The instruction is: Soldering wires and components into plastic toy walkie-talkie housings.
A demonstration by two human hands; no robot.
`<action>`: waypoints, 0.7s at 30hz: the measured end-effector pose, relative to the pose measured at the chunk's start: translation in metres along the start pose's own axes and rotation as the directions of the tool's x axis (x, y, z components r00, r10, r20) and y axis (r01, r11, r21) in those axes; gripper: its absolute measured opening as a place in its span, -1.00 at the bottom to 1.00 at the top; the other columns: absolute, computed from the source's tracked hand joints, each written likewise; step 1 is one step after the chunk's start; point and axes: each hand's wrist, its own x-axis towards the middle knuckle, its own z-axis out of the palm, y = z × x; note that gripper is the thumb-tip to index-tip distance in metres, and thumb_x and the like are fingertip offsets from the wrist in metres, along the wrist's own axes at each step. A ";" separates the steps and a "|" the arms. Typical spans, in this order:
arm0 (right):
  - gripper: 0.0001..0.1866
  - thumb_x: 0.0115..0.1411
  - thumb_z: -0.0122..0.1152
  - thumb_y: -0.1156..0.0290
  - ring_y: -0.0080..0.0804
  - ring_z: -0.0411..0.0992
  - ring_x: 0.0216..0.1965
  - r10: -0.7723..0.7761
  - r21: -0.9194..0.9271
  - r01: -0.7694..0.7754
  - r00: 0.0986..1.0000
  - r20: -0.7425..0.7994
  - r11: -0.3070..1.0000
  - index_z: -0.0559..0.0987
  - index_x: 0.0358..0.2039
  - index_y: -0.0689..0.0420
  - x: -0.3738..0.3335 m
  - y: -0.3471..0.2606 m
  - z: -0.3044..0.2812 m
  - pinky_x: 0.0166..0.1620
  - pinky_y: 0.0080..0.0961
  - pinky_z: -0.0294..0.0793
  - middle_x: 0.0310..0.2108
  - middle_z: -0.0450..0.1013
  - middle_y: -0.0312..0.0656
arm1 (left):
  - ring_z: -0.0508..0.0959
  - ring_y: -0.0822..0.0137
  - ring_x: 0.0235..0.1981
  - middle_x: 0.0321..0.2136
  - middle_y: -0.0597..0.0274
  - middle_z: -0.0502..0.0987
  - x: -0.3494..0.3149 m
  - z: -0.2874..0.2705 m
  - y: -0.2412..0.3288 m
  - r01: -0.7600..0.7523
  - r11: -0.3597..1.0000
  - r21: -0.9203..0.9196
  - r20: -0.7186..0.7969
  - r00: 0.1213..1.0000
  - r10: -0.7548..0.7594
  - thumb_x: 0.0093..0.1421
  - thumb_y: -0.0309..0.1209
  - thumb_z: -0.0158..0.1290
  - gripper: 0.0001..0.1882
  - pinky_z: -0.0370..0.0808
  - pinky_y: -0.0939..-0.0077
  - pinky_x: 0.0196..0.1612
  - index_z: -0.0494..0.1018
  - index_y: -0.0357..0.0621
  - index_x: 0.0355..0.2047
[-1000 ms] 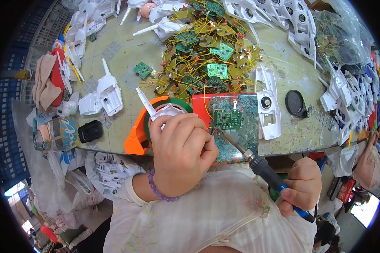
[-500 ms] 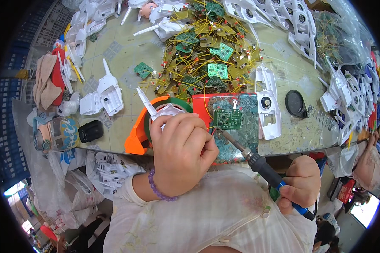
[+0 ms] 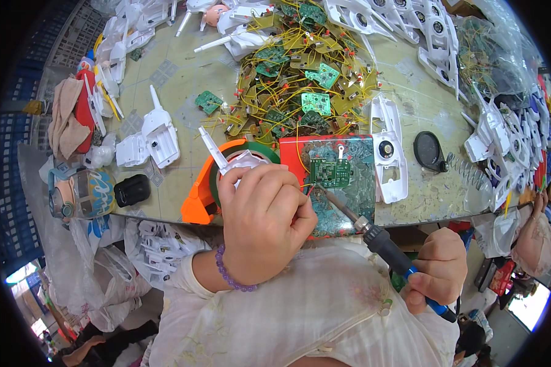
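Note:
A soldering iron point(image 3: 389, 251) with a black and blue handle is gripped in my right hand point(image 3: 438, 269), fingers wrapped round it. Its tip touches or nearly touches the lower edge of a green circuit board point(image 3: 330, 173). That board lies on a red and clear patterned pad point(image 3: 349, 211). My left hand point(image 3: 266, 214), closed in a pinch, is just left of the board; thin red and yellow wire point(image 3: 309, 190) shows at its fingertips. Its fingers partly cover a white plastic housing point(image 3: 242, 160) on an orange and green round holder point(image 3: 196, 199).
Beyond the pad rises a heap of circuit boards with yellow wires point(image 3: 312, 73). A white frame point(image 3: 389, 153) and a black oval part point(image 3: 429, 150) lie to the right. To the left are an open white housing point(image 3: 159, 134), a black case point(image 3: 131, 190) and a clear bottle point(image 3: 82, 192).
My right hand and the soldering iron have shifted very slightly, the handle a little to the right and down. My left hand and the board look the same.

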 end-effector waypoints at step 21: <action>-0.85 0.10 -0.04 0.69 -0.68 0.06 -0.68 -0.225 -0.688 -0.726 0.673 -0.705 -0.018 0.43 -0.33 0.22 -0.100 -0.045 -0.143 -0.59 -0.73 0.05 -0.64 0.11 -0.39 | 0.47 0.18 -0.17 -0.33 0.26 0.47 0.003 -0.008 0.010 -0.054 0.998 0.046 0.028 0.998 0.053 -0.18 -0.53 0.21 -0.77 0.28 0.20 -0.04 0.44 -0.10 -0.46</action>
